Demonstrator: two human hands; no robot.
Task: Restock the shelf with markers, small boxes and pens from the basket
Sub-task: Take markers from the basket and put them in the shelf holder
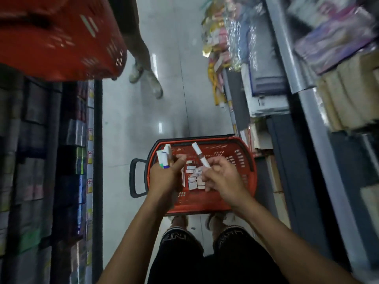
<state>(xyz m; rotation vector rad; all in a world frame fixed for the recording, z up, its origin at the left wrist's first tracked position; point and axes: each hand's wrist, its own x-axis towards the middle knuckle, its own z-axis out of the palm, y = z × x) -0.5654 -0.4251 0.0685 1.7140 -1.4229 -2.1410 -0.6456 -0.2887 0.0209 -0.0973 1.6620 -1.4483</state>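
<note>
A shop aisle with a pale, glossy tiled floor (131, 124) ran away from the viewer between two shelf units. The left shelf (47, 160) held dark, blurred rows of packaged goods behind a strip of price tags; the right shelf (307, 103) carried wrapped stationery and paper goods, also blurred. A second red basket (61, 37) filled the upper left corner, and beyond it stood another person's legs (146, 66). On the floor, just ahead of the wearer's feet, sat the red basket (242, 160) with its black handle (135, 177) folded out to the left. Small white boxes (193, 177) lay scattered on its bottom. Both hands hovered above the basket. The left hand (166, 179) was curled round a bundle of markers (164, 156), whose white ends stood up past the knuckles. The right hand (223, 177) pinched the lower end of a single white marker (200, 154), which tilted up and to the left over the boxes.
</note>
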